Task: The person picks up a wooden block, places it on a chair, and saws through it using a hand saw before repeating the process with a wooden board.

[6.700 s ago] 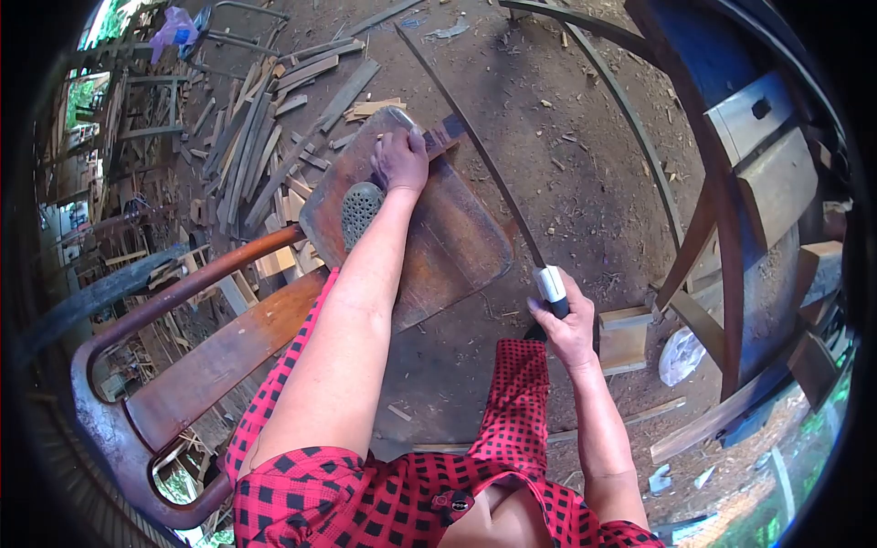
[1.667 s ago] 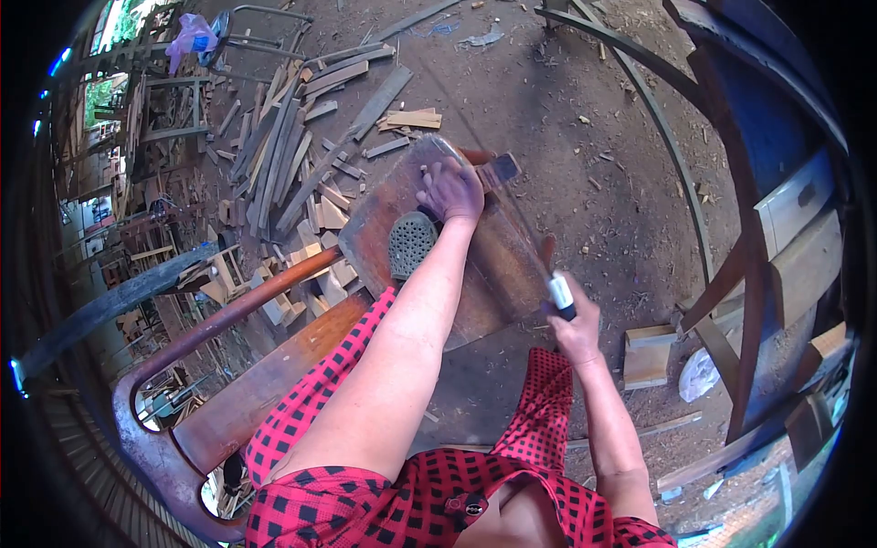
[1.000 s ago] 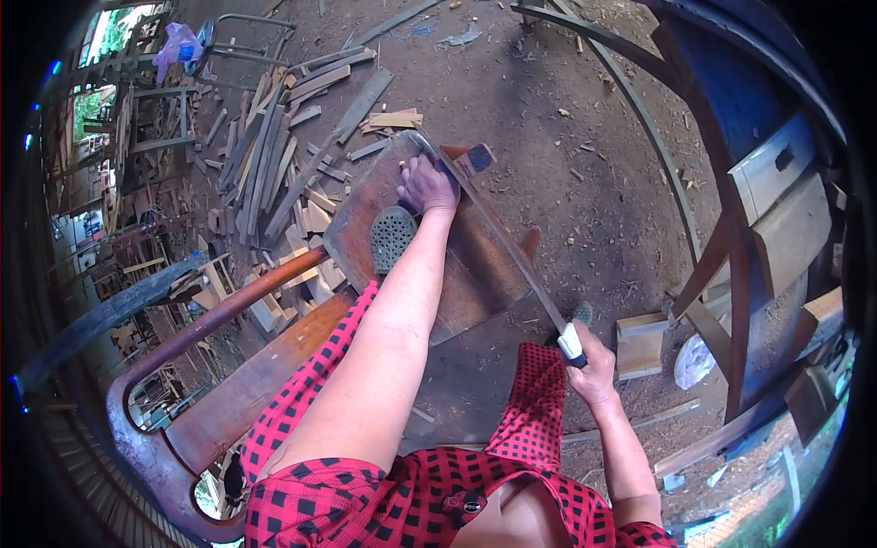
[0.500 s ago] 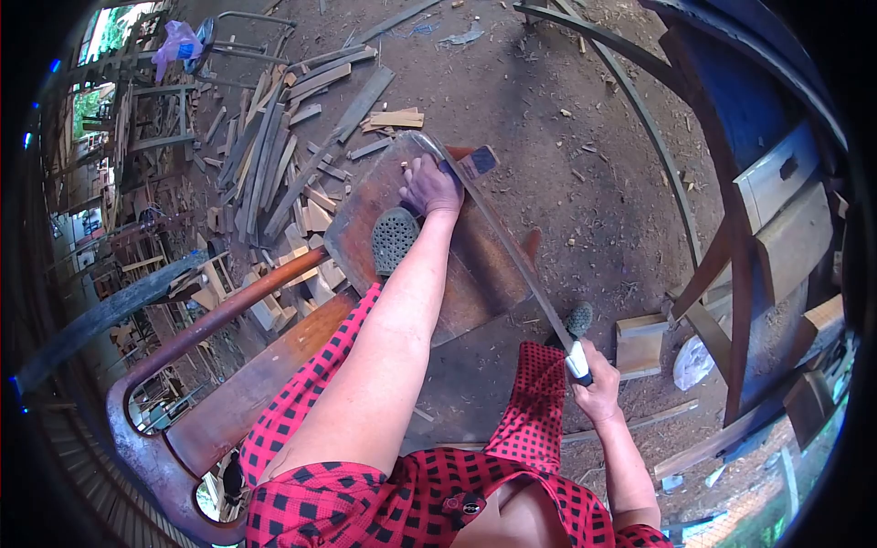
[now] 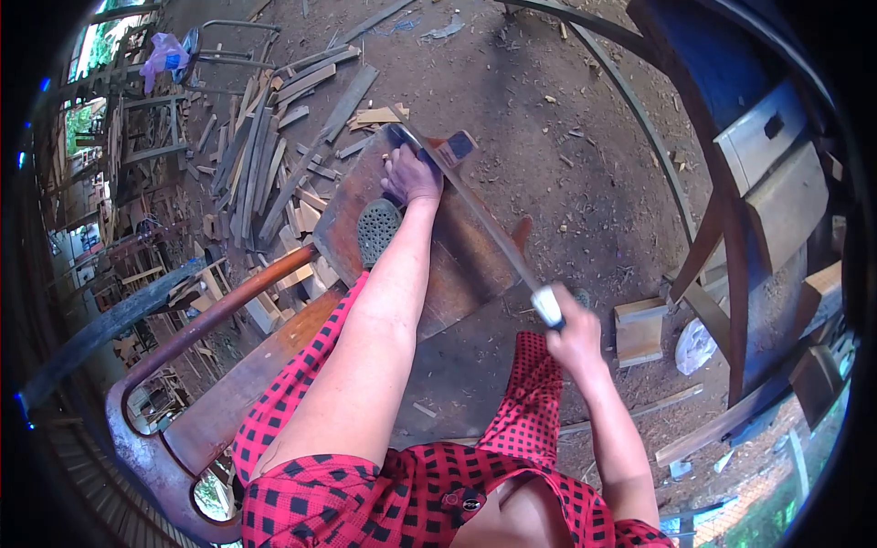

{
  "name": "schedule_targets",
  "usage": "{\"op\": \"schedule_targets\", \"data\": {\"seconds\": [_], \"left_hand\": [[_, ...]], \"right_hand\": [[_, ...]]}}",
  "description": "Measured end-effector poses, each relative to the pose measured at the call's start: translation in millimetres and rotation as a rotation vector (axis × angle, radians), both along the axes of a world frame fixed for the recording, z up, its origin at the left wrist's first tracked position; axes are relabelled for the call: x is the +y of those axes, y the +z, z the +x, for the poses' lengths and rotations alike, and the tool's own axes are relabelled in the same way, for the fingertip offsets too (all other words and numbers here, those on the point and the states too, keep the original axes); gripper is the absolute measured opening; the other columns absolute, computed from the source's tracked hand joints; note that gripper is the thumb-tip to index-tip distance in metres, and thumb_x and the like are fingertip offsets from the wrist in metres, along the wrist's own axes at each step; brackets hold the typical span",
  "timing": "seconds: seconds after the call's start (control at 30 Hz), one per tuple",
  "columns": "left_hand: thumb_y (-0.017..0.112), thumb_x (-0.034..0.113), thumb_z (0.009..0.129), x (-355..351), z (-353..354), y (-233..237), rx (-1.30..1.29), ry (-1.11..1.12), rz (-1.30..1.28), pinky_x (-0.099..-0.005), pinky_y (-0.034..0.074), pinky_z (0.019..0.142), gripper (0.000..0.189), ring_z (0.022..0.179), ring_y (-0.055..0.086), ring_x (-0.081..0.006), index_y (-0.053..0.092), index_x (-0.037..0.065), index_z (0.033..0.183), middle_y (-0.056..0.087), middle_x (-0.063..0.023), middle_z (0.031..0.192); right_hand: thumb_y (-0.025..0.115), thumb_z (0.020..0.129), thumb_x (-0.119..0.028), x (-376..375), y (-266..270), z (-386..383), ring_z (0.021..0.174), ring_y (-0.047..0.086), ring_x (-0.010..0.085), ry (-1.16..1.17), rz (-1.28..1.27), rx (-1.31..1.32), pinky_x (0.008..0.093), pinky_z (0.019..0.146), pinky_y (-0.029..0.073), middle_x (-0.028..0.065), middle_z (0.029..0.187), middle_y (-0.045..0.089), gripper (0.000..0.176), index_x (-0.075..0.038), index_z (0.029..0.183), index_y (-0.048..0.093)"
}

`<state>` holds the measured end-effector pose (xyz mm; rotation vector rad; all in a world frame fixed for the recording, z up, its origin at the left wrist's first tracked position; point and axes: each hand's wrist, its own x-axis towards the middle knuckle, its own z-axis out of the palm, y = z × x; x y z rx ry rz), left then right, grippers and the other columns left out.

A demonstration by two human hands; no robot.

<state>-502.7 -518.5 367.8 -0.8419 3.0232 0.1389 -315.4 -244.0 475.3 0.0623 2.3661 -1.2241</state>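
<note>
Most of the view is bare dirt floor [image 5: 566, 183], littered with chips. A blue-painted wooden structure [image 5: 722, 137] stands along the right edge, and a curved reddish bench frame [image 5: 210, 320] runs across the lower left. At the centre lies a broad, worn wooden slab [image 5: 457, 265], tilted away from the person. Left of it is a heap of offcut slats [image 5: 265, 155].

A long, thin saw [image 5: 475, 205] crosses the slab on a diagonal. Its blade runs from the far left corner down to a white handle just off the slab's near right edge. The right hand [image 5: 575, 333] is clenched around that handle, fingers wrapped tight.

The left hand [image 5: 411, 175] lies palm down at the far end of the slab, arm stretched straight out. It presses on a narrow wood strip [image 5: 454, 146]. Its fingers are bent, but I cannot tell whether they grasp the strip or only bear down on it. The blade sits across the strip, just beside the hand. The strip's dark end sticks out past the blade to the right.

A perforated shoe [image 5: 377, 228] rests on the slab just beside the left forearm. Two pale wood blocks [image 5: 639, 329] sit on the floor near the right hand.
</note>
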Motion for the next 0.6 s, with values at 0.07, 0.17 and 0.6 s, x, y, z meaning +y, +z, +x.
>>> {"op": "schedule_targets", "data": {"seconds": [0.07,0.17,0.6], "left_hand": [[0.051,0.044,0.085,1,-2,1,0.086,-0.031,0.006,-0.0505,0.037,0.084,0.036,0.108,0.054,-0.0302,0.062,0.012,0.096,0.061,-0.0075,0.104],[0.053,0.046,0.083,-2,-6,0,0.055,0.004,0.051,-0.0508,0.037,0.084,0.037,0.110,0.054,-0.0296,0.063,0.013,0.097,0.061,-0.0069,0.106],[0.056,0.047,0.081,-1,-4,5,0.002,0.021,0.053,-0.0483,0.037,0.084,0.037,0.108,0.054,-0.0268,0.063,0.015,0.098,0.060,-0.0054,0.105]], "right_hand": [[0.060,0.066,-0.003,-12,-26,-16,0.082,0.063,0.0396,-0.018,-0.007,0.097,0.0471,0.069,0.051,0.0179,0.085,0.063,0.054,-0.012,0.118,0.053],[0.062,0.066,-0.005,-22,-38,-3,0.082,0.063,0.0371,-0.063,-0.006,0.166,0.0443,0.069,0.051,0.0166,0.087,0.063,0.057,-0.011,0.121,0.052],[0.063,0.070,-0.002,-17,-31,-14,0.089,0.065,0.0365,-0.038,-0.065,0.131,0.0415,0.073,0.052,0.0180,0.096,0.065,0.054,-0.010,0.123,0.056]]}}
